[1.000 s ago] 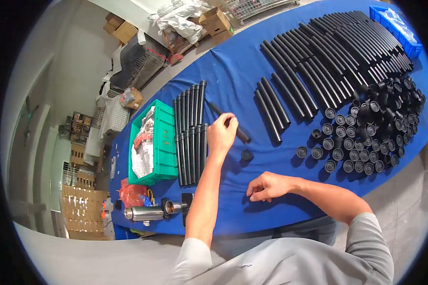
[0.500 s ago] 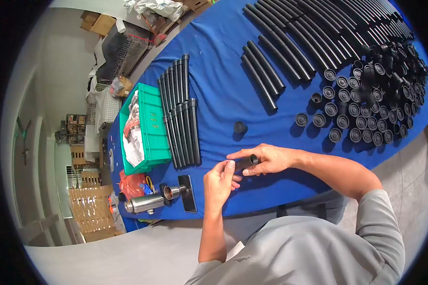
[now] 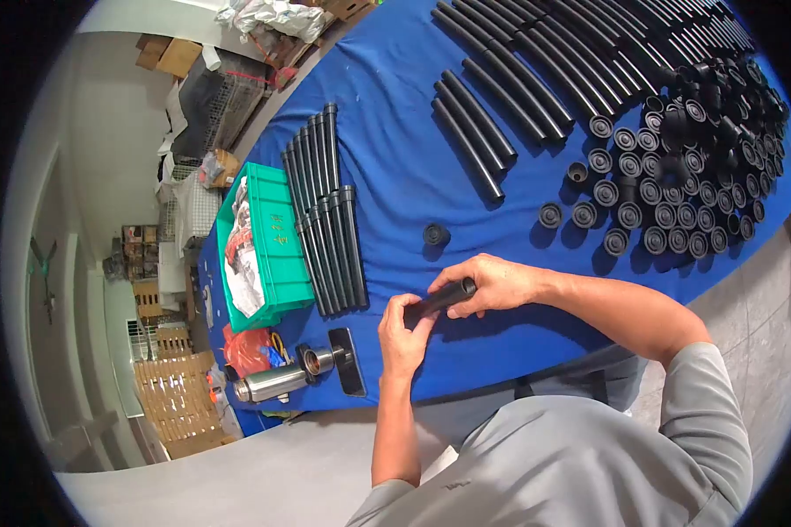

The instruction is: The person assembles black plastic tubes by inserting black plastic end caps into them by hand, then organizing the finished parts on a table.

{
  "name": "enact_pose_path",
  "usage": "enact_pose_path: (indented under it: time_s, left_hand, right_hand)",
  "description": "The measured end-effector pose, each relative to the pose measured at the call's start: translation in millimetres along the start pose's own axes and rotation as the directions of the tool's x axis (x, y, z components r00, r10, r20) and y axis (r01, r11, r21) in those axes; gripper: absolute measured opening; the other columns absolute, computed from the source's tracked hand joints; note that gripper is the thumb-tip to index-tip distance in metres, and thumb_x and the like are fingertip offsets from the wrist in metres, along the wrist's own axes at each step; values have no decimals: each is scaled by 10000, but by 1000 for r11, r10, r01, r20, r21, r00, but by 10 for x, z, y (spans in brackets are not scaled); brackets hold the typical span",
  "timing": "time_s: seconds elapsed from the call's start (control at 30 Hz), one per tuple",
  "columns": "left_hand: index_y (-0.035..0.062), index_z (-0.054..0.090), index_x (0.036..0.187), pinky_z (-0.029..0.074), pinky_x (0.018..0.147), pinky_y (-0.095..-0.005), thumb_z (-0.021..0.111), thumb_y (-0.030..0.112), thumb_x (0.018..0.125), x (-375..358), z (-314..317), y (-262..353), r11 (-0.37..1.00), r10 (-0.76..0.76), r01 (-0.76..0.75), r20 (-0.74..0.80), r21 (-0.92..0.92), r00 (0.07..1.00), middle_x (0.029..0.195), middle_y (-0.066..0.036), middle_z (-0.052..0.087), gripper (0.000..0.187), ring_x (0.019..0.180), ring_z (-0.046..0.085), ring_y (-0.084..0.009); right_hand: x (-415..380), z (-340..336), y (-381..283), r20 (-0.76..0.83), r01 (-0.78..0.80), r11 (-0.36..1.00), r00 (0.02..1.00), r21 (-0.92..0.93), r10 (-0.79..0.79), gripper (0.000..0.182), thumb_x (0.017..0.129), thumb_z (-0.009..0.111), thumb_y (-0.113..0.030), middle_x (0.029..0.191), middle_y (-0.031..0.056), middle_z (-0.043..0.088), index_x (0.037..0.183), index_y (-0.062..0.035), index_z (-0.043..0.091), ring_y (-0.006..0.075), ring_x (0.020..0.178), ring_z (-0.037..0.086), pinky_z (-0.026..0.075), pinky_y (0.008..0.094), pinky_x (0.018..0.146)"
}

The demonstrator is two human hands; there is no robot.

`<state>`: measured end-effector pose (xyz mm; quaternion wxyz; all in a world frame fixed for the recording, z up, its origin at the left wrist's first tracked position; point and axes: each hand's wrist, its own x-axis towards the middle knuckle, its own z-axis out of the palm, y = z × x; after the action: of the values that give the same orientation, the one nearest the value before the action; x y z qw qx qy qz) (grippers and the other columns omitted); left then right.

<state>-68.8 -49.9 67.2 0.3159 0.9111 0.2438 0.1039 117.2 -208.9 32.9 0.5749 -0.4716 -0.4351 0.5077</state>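
Note:
Between my two hands, over the near part of the blue cloth, is a black tube [image 3: 446, 298] whose open end faces right. My left hand [image 3: 402, 338] is wrapped round its left end, which the fingers partly hide. My right hand [image 3: 494, 286] grips it near the open end, with fingers over the top and the thumb below. A single black cap [image 3: 434, 234] lies on the cloth just beyond my hands. To the left, finished-looking black tubes with collared ends [image 3: 336, 246] lie side by side in two rows.
A green crate [image 3: 283, 237] with white and red wrapping stands at the left. Near it lie a steel flask [image 3: 272, 384], its cup [image 3: 316, 361] and a phone [image 3: 347, 361]. Many black caps [image 3: 665, 214] cover the right side, below rows of plain tubes [image 3: 536, 79].
The tube has tilted and more of its length shows between my hands. My left fingers have closed round its left end. The view has shifted slightly.

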Motion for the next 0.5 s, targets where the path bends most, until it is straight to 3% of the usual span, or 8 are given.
enact_pose_path:
  time_s: [0.03, 0.17, 0.27, 0.5]
  left_hand:
    - [-4, 660, 1086, 539, 869, -342, 843, 51, 773, 12, -44, 12, 997, -42, 46, 52, -67, 998, 1035, -118, 704, 366, 935, 676, -193]
    - [-34, 711, 1119, 535, 858, -323, 814, 90, 827, 71, -247, 7, 992, 121, -109, 212, -68, 970, 1091, -103, 686, 333, 965, 668, -185]
    - [-38, 703, 1189, 534, 922, -355, 792, 168, 881, 59, -346, -45, 997, 25, 2, 340, -80, 940, 1134, -126, 686, 381, 1038, 677, -263]
    - [-47, 681, 1247, 513, 940, -337, 752, 228, 950, 17, -344, -230, 938, -31, 167, 407, -304, 913, 1159, -104, 679, 411, 1065, 654, -204]
  right_hand:
    - [4, -6, 6, 12, 8, 1000, 1000, -9, -8, 464, 914, 757, -146, 884, 82, 729, 1349, -34, 640, 146, 733, 691, 590, 302, 639]
    - [19, 7, 45, 22, -3, 999, 1000, 54, 2, 470, 909, 747, -120, 893, 78, 724, 1358, -34, 637, 140, 744, 683, 589, 304, 638]
    - [21, -10, 29, 51, -6, 999, 999, 34, 4, 472, 907, 735, -106, 910, 78, 725, 1362, -32, 637, 137, 752, 680, 591, 304, 642]
    - [0, -5, -17, 40, -8, 999, 999, 49, 6, 456, 897, 717, -92, 950, 77, 733, 1343, -25, 651, 136, 758, 682, 596, 303, 645]
